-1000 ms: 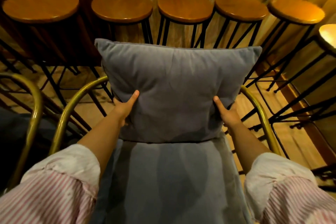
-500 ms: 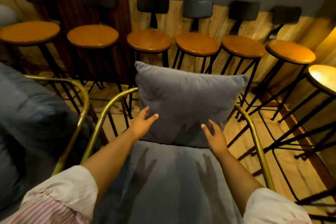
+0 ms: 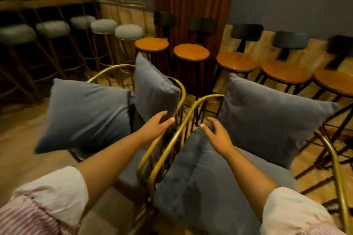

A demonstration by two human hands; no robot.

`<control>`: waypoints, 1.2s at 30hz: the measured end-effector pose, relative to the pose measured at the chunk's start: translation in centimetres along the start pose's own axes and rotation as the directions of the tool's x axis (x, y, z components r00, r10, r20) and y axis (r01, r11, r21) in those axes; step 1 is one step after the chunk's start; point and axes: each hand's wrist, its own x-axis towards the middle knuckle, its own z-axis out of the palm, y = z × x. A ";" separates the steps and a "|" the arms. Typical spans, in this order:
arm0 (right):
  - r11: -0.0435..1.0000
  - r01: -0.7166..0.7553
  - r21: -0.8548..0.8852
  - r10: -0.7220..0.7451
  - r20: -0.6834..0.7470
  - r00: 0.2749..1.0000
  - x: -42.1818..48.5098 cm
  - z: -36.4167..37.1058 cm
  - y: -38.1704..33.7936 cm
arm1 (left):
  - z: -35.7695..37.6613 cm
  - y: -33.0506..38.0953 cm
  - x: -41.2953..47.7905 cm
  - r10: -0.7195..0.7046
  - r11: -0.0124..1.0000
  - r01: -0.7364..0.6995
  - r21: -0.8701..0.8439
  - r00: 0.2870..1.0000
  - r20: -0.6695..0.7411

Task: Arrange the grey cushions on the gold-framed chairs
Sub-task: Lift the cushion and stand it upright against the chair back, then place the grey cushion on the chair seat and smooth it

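Left hand: left hand [image 3: 155, 127] reaches forward with fingers spread and empty, over the gold rail of the left chair [image 3: 180, 89], close to the upright cushion but holding nothing.
Right hand: right hand [image 3: 217, 135] is also open and empty, fingers loosely spread, above the front corner of the right chair's seat pad.
Right chair: right chair [image 3: 200, 105] has a curved gold frame and stands just beside the left chair, their rails almost touching between the two hands.
Right cushion: right cushion [image 3: 267, 116] stands propped on its edge at the back of the right chair, broad face toward the camera, long axis running left to right, top edge sloping down to the right.
Middle cushion: middle cushion [image 3: 152, 87] stands upright on the left chair, seen nearly edge-on, one corner pointing up, leaning against the gold rail.
Left cushion: left cushion [image 3: 86, 112] sits at the left chair's far side, face toward the camera, tilted, long axis roughly level.
Background: wooden stools [image 3: 191, 51] and grey padded stools [image 3: 129, 31] line the walls.
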 end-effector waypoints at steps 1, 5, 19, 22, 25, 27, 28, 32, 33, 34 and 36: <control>1.000 0.019 -0.009 -0.019 0.024 1.000 -0.1 1.4 -1.2 | -1.7 -1.0 -0.9 -0.016 1.000 0.016 -0.002 1.000 -0.027; 0.997 0.072 -0.017 -0.070 0.099 0.993 0.4 7.1 -5.3 | -7.6 -4.5 -3.1 -0.073 0.997 0.073 -0.005 0.992 -0.103; 0.990 -0.035 0.137 0.001 0.241 0.970 11.6 30.2 -17.8 | -30.6 -19.5 1.6 -0.243 0.969 0.248 -0.001 0.947 -0.212; 0.981 -0.115 0.159 0.069 0.271 0.960 13.9 34.5 -18.7 | -34.5 -21.7 3.5 -0.271 0.960 0.279 0.003 0.937 -0.221; 0.970 -0.169 0.172 0.116 0.286 0.951 15.9 37.7 -18.9 | -36.6 -23.4 5.7 -0.299 0.953 0.302 -0.020 0.931 -0.209; 0.969 -0.181 0.167 0.134 0.257 0.957 17.7 39.1 -18.8 | -37.2 -24.4 7.8 -0.319 0.948 0.317 -0.039 0.927 -0.196; 0.971 -0.175 0.164 0.135 0.234 0.963 18.5 39.4 -18.7 | -37.3 -24.6 8.8 -0.323 0.946 0.321 -0.042 0.927 -0.189; 0.975 -0.171 0.143 0.150 0.145 0.978 22.9 39.4 -17.9 | -37.0 -24.1 14.2 -0.288 0.958 0.287 -0.028 0.950 -0.122; 0.977 -0.166 0.132 0.150 0.123 0.981 23.8 39.1 -17.8 | -36.9 -23.6 15.4 -0.268 0.963 0.267 -0.026 0.957 -0.109; 0.980 -0.159 0.122 0.149 0.088 0.985 24.7 38.6 -17.6 | -36.7 -23.0 16.9 -0.245 0.969 0.244 -0.023 0.966 -0.086; 0.989 -0.129 0.076 0.129 0.005 0.992 26.3 37.5 -17.3 | -36.3 -22.0 20.0 -0.207 0.978 0.207 -0.003 0.977 -0.047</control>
